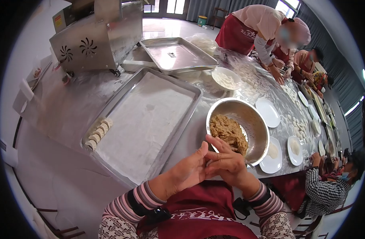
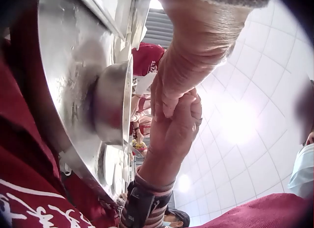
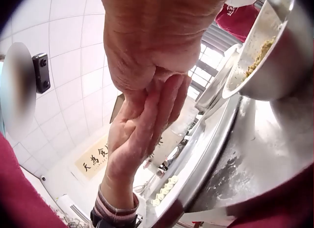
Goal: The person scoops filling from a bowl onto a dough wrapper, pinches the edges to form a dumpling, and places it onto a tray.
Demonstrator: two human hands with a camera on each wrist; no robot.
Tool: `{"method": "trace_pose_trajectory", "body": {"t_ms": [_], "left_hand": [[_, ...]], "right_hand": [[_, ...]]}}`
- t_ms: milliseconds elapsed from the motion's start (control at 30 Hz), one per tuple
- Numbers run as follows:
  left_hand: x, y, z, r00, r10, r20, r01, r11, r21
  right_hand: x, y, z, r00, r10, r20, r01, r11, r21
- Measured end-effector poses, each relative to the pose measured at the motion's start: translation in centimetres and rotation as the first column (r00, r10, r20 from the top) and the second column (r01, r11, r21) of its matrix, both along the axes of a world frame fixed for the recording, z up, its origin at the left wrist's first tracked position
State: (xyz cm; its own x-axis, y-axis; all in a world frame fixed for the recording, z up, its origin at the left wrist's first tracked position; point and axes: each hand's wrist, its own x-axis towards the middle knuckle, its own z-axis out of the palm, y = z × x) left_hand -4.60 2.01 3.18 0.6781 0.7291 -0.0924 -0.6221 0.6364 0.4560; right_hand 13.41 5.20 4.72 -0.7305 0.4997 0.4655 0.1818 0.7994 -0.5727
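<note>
My left hand (image 1: 186, 171) and right hand (image 1: 230, 163) are pressed together in front of my apron, fingers overlapping, at the near rim of a steel bowl (image 1: 259, 119). The right wrist view shows the left hand's fingers (image 3: 159, 105) running up against the right palm. I cannot tell what is between the hands; they cover it. Brown minced filling (image 1: 227, 131) fills the left side of the bowl. Left of the hands lies a lined metal tray (image 1: 144, 123), with a row of several pale dumplings (image 1: 98, 133) along its left edge.
A second metal tray (image 1: 178, 53) and a white bowl of flour (image 1: 226, 78) stand farther back. White plates (image 1: 267, 112) and dough pieces (image 1: 298, 127) lie to the right. A steel machine (image 1: 94, 44) stands back left. Other people (image 1: 266, 32) work along the table.
</note>
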Motion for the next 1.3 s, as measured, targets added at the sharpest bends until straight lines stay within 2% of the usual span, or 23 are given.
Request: {"method": "trace_pose_trajectory", "body": {"t_ms": [67, 133, 267, 367, 500, 567, 667, 800, 867, 933, 967, 1033, 1200, 1267, 1300], "left_hand": [[-0.6, 0.0, -0.3, 1.0, -0.012, 0.005, 0.012, 0.999, -0.031], [-1.3, 0.0, 0.3, 1.0, 0.002, 0.016, -0.003, 0.999, 0.052], [-2.0, -0.3, 0.9, 0.998, 0.046, 0.033, -0.047, 0.998, 0.03], [-2.8, -0.4, 0.9, 0.998, 0.042, 0.056, -0.045, 0.998, 0.053], [-4.1, -0.7, -0.2, 0.994, 0.109, -0.005, -0.108, 0.992, 0.059], [-4.9, -0.9, -1.0, 0.989, 0.139, -0.046, -0.136, 0.988, 0.075], [-5.9, -1.3, -1.2, 0.991, 0.125, 0.048, -0.128, 0.988, 0.086], [-6.7, -1.9, -0.9, 0.977, 0.215, -0.002, -0.215, 0.976, 0.04], [-7.1, -2.1, -1.3, 0.97, 0.24, -0.021, -0.24, 0.971, 0.022], [-7.6, -2.3, -2.1, 0.96, 0.255, 0.118, -0.262, 0.964, 0.053], [-7.7, -2.5, -2.6, 0.959, 0.257, 0.116, -0.265, 0.963, 0.055], [-7.9, -2.7, -3.2, 0.931, 0.331, 0.152, -0.334, 0.943, -0.008], [-8.6, -3.4, -1.8, 0.905, 0.415, 0.099, -0.408, 0.91, -0.077], [-8.5, -3.6, -1.8, 0.893, 0.445, 0.066, -0.436, 0.893, -0.114], [-8.4, -3.7, -2.3, 0.876, 0.463, 0.134, -0.449, 0.885, -0.122]], "right_hand": [[-0.7, 0.1, 0.9, 1.0, 0.017, 0.021, -0.011, 0.975, -0.223], [-1.2, 0.4, 1.4, 0.997, 0.052, 0.059, -0.041, 0.985, -0.168], [-2.7, 0.4, 2.7, 0.977, 0.113, 0.178, -0.105, 0.993, -0.056], [-3.6, 0.8, 1.9, 0.972, 0.138, 0.191, -0.137, 0.99, -0.018], [-4.8, 0.6, 1.3, 0.974, 0.152, 0.171, -0.151, 0.988, -0.018], [-5.4, 0.3, 1.5, 0.993, 0.103, -0.057, -0.116, 0.926, -0.36], [-5.7, 0.4, 0.7, 0.987, 0.042, -0.154, -0.107, 0.892, -0.44], [-7.3, 0.9, -0.2, 0.98, 0.114, -0.165, -0.159, 0.943, -0.291], [-8.1, 0.7, -1.0, 0.973, 0.086, -0.217, -0.159, 0.923, -0.35], [-8.7, 1.0, -1.3, 0.989, 0.1, -0.111, -0.114, 0.986, -0.122], [-9.0, 1.2, -1.3, 0.993, 0.098, -0.058, -0.099, 0.995, -0.008], [-9.9, 1.0, -2.0, 0.994, 0.064, -0.091, -0.067, 0.997, -0.027], [-11.1, 0.4, -1.5, 0.978, -0.089, -0.191, 0.064, 0.989, -0.131], [-11.2, 0.7, -2.2, 0.98, -0.061, -0.191, 0.047, 0.996, -0.082], [-11.0, 1.0, -2.7, 0.991, -0.055, -0.119, 0.064, 0.995, 0.073]]}}
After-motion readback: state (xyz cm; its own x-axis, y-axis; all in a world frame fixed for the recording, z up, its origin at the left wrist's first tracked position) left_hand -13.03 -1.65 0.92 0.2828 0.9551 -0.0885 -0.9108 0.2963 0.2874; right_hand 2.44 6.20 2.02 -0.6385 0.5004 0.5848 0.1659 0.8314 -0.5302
